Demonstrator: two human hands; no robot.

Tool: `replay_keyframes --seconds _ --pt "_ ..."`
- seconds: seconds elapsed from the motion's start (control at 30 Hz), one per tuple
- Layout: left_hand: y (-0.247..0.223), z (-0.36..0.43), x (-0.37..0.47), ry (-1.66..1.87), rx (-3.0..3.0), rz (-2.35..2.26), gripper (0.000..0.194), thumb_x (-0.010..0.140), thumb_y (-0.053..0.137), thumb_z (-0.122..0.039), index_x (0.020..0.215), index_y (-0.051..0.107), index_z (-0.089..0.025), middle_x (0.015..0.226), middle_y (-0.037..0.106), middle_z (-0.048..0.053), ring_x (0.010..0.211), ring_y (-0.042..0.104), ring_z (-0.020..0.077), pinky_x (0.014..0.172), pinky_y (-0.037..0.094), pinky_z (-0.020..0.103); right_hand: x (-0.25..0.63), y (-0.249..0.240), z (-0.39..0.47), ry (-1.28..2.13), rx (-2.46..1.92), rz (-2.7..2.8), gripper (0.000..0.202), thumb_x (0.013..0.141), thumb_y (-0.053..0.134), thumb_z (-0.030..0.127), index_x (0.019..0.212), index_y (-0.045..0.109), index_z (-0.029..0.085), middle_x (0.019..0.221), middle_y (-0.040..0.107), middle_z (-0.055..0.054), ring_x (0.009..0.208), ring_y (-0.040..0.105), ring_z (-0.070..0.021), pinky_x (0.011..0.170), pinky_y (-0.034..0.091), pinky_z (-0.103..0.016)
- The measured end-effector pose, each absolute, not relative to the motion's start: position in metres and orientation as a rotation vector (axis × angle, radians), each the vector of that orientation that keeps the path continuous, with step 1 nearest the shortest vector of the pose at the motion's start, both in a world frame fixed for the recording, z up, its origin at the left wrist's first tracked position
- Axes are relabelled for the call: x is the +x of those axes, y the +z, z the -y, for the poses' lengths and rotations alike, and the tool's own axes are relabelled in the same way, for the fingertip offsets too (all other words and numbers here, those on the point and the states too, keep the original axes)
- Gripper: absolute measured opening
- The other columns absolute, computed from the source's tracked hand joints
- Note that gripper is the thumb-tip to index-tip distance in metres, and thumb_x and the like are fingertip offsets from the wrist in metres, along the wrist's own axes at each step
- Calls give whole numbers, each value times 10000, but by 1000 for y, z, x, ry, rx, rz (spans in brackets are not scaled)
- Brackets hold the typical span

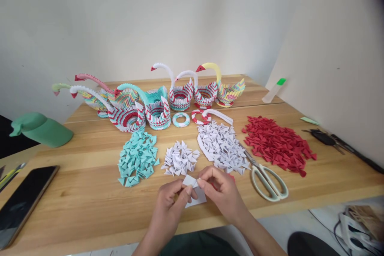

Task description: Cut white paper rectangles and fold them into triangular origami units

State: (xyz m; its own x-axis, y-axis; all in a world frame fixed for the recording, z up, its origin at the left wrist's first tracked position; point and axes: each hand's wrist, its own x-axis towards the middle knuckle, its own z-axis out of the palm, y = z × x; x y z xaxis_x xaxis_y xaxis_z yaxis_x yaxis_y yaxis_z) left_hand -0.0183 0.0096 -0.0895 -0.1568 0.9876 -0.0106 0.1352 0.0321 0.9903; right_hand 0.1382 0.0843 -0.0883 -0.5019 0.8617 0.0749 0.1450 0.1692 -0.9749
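Left hand (172,198) pinching a white paper slip (189,181) between thumb and fingers; right hand (220,186) also closed on it, thumb and fingertips at its right edge. Slip is held just above the near edge of the wooden table (90,212), looks partly folded; whether the lower white piece is the same sheet, hard to tell past the fingers. This fold reads as unfinished. Just beyond: a small heap of white triangles (180,159), a teal heap (138,158) to its left, a larger white heap (222,148) and a red heap (276,144) to the right, all folded but loose. Scissors (268,182) lie by the larger white heap, untouched. Further out, a teal-and-white ring (181,124), red-and-white ringwork (194,117) and a curved white strip (222,116), apparently assembled but joined to no body. Behind, paper swans (181,98), seven necks countable, look largely complete. No brand, label or writing legible; smartphone (27,196) screen dark.
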Motion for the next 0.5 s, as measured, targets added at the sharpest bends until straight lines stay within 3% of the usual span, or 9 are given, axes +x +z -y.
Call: replay_keyframes --seconds 0.3,0.5 --pt "-89 -14 -9 1292 1046 -1395 279 839 590 -374 686 635 -144 610 587 20 579 505 143 559 384 224 133 -88 -80 1028 -987 1882 14 872 579 225 858 578 225 775 638 11 725 604 -140 677 481 -233" --pt "-90 -24 -10 1368 953 -1405 278 806 586 -374 639 586 -151 557 546 6 518 451 123 509 340 222 142 -83 -79 860 -969 1938 91 905 564 261 982 605 232 820 673 -1 747 649 -152 690 525 -244"
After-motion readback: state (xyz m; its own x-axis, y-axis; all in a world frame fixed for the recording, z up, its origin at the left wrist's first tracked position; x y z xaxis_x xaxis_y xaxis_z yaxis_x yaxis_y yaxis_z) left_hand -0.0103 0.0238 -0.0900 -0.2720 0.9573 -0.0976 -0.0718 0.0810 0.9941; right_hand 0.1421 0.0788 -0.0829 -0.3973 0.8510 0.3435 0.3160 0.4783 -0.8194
